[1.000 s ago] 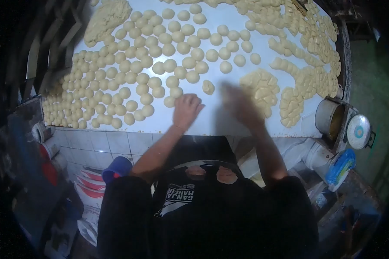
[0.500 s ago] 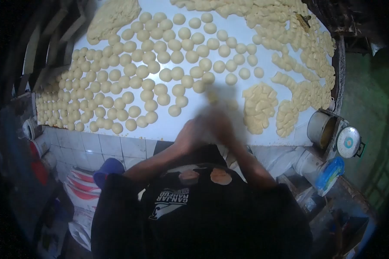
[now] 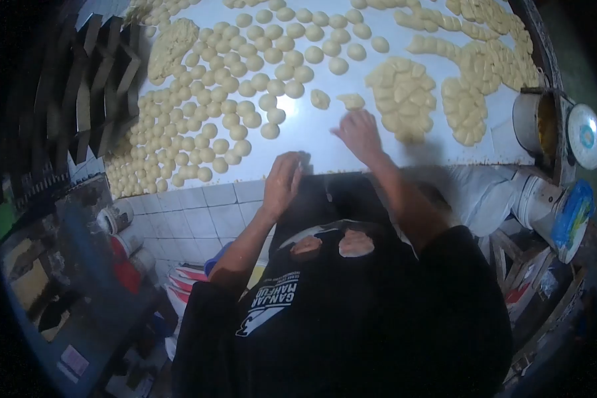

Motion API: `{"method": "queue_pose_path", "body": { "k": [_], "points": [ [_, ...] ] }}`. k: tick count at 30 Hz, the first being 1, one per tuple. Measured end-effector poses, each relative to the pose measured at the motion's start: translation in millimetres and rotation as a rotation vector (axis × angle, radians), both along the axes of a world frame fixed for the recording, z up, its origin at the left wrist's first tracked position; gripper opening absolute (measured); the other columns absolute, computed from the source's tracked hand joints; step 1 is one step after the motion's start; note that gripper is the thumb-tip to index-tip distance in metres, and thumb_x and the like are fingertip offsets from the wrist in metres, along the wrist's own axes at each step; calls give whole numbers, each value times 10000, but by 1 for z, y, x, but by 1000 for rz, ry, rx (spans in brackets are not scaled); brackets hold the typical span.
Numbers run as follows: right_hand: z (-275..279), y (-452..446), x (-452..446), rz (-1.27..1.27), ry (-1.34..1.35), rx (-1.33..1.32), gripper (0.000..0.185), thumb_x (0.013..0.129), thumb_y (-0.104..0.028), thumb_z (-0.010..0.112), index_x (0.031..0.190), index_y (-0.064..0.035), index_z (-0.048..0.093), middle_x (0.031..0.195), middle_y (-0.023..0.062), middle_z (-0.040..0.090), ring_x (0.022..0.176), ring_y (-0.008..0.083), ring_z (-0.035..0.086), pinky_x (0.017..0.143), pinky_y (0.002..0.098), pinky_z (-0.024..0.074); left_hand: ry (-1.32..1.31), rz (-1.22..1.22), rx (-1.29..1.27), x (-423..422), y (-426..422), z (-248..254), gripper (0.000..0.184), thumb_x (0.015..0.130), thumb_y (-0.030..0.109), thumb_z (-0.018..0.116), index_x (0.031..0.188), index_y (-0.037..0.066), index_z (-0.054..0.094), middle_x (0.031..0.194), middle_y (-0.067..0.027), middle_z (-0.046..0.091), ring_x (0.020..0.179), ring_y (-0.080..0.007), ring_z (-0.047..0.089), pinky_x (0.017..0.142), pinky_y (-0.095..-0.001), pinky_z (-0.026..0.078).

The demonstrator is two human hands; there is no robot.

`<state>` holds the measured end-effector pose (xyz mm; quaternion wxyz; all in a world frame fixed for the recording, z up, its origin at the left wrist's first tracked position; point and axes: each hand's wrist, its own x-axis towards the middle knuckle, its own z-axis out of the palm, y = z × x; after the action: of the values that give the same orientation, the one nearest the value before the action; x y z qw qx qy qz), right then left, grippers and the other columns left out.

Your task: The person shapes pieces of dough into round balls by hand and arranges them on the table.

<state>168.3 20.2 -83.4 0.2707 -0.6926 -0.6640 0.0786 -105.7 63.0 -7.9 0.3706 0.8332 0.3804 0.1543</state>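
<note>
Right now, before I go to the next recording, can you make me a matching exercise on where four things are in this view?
Things:
1. Left hand
2. Right hand
3. Large dough lump
4. Metal pot

Places:
A. By the right edge of the table
B. Nearest a small loose dough piece
C. At the table's front edge
D. Upper left in the picture

Pairs: 1-C, 2-B, 3-D, 4-A

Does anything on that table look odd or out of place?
Only mildly: a lumpy dough piece and a flatter one lie just ahead of the right hand, apart from the smooth dough balls. Their uneven shapes stand out, though that may be normal here.
</note>
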Motion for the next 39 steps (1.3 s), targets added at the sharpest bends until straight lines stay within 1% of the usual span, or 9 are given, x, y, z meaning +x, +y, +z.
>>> {"method": "queue_pose_path", "body": {
  "k": [6, 8, 15, 18, 19, 24, 30, 34, 39],
  "points": [
    [10, -53, -9, 122, 206, 81, 344, 958, -245, 752, 1219, -30, 688, 1221, 203, 662, 1210, 382, 621, 1057, 514, 481, -84, 121, -29, 31, 7, -6, 325, 1007, 53, 695, 1324, 6, 646, 1298, -196, 666, 1118, -372, 698, 964, -443, 577],
    [2, -32, 20, -128, 545, -264, 349, 1006, -210, 699, 1289, -7, 672, 1297, 248, 668, 1260, 413, 620, 1081, 501, 491, -139, 92, 5, 49, 18, -11, 359, 974, 37, 715, 1325, 7, 642, 1313, -197, 659, 1159, -396, 678, 978, -456, 577],
    [229, 201, 87, -333, 509, 173, 504, 986, -328, 768, 1351, -5, 636, 1351, 240, 698, 1215, 397, 681, 1031, 452, 528, -132, -331, 288, 167, 82, -53, 444, 940, 96, 706, 1378, 58, 646, 1448, -171, 619, 1358, -355, 587, 1110, -458, 510],
    [158, 282, 107, -353, 346, 53, 478, 992, -319, 756, 1334, -4, 644, 1351, 228, 685, 1224, 371, 666, 1030, 457, 521, -20, -472, 380, 181, 90, -86, 435, 923, 114, 684, 1356, 79, 663, 1428, -147, 630, 1387, -323, 567, 1118, -437, 493],
    [84, 294, 129, -268, -327, 250, 403, 1015, -297, 723, 1279, 2, 668, 1294, 227, 678, 1188, 358, 659, 1010, 466, 523, 96, -566, 316, 183, 97, -76, 400, 913, 135, 678, 1309, 82, 675, 1367, -110, 657, 1403, -290, 547, 1102, -419, 490],
    [138, 224, 92, -450, 639, -296, 317, 1016, -268, 710, 1225, -30, 690, 1261, 198, 686, 1183, 375, 662, 1015, 475, 529, -28, -503, 38, 134, 92, -35, 320, 970, 122, 688, 1283, 63, 665, 1284, -136, 671, 1266, -355, 624, 1019, -447, 542],
    [16, 100, 6, 355, 97, 6, 214, 981, -194, 756, 1117, -43, 691, 1139, 146, 678, 1069, 354, 663, 949, 458, 534, -104, -436, 92, 22, 62, -52, 291, 989, 91, 713, 1264, 34, 635, 1188, -177, 665, 1079, -387, 675, 905, -450, 574],
    [43, 11, 2, -39, 478, -253, 182, 948, -177, 767, 1062, -59, 688, 1131, 135, 668, 1133, 359, 638, 1014, 472, 496, 59, -229, 2, -1, 29, -37, 271, 986, 145, 697, 1245, 71, 666, 1203, -139, 648, 1121, -361, 644, 979, -460, 536],
    [-3, -18, 39, 285, -83, -179, 239, 957, -244, 729, 1115, -74, 675, 1059, 100, 635, 1037, 332, 606, 888, 500, 464, 164, -142, 413, 59, 51, -77, 332, 963, 283, 730, 1198, 61, 649, 1238, -144, 639, 1165, -366, 592, 986, -515, 460]
  ]
}}
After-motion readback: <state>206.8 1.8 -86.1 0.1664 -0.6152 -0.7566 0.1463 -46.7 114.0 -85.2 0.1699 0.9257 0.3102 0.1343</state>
